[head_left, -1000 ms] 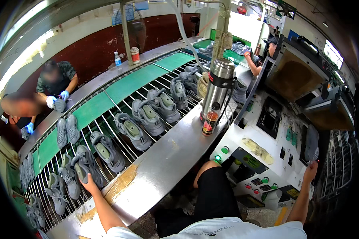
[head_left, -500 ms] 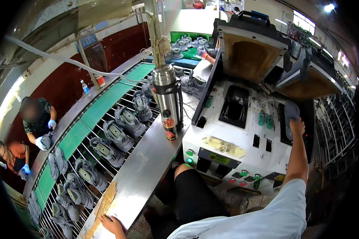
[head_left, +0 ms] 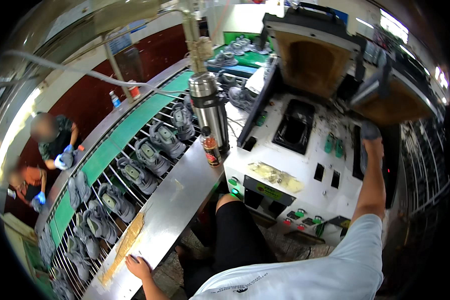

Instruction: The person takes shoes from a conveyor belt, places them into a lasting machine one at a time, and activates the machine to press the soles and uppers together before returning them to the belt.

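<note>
At the right-hand station of the white pressing machine [head_left: 305, 182], my right hand [head_left: 373, 147] grips a grey shoe [head_left: 370, 131]. The shoe stands over the dark recess there, with much of it behind my hand and forearm. My left hand [head_left: 138, 267] lies on the metal ledge [head_left: 177, 212], fingers apart and holding nothing, beside a strip of brown tape [head_left: 127, 245]. Both hinged lids of the machine, the left lid [head_left: 312, 57] and the right lid [head_left: 392, 97], are raised. The left station's black cavity [head_left: 295, 127] has no shoe in it.
A steel thermos [head_left: 208, 112] and a bottle with a red label [head_left: 211, 147] stand at the ledge's far end. Left of the ledge, several grey shoes [head_left: 147, 159] sit on a rod conveyor [head_left: 140, 197] with a green strip [head_left: 125, 131]. Two gloved co-workers [head_left: 55, 142] handle shoes beyond it.
The shoe has tipped and settled lower at the right station, my right hand still on it. A gloved hand at the far green table has left view. My head view has shifted slightly.
</note>
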`<move>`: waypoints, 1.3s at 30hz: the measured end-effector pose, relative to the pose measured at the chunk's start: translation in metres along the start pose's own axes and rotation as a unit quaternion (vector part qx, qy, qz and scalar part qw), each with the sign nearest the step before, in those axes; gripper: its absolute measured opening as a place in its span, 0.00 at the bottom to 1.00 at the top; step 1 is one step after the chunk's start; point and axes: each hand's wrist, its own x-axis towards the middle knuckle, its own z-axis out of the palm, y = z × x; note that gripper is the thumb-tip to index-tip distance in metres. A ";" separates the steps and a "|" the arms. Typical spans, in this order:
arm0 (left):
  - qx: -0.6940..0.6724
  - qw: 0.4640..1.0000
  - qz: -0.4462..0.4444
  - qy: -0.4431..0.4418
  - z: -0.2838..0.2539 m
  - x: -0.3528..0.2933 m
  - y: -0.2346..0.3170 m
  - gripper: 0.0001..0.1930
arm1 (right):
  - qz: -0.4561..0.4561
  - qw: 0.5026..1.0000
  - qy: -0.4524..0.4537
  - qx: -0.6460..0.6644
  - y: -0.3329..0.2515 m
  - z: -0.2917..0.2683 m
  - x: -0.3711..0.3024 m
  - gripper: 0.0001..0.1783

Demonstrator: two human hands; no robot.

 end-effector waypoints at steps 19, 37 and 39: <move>-0.491 0.815 -0.075 -0.298 -0.029 -0.014 0.101 0.20 | 0.008 0.493 -0.179 0.851 0.119 0.020 -0.170 0.37; -0.710 0.672 -0.140 -0.157 -0.187 -0.033 0.020 0.36 | -0.530 0.152 -0.817 0.171 -0.097 0.001 -0.705 0.29; -0.567 0.789 -0.199 -0.127 -0.194 -0.027 -0.045 0.33 | -0.496 0.088 -0.859 0.088 -0.093 0.003 -0.710 0.28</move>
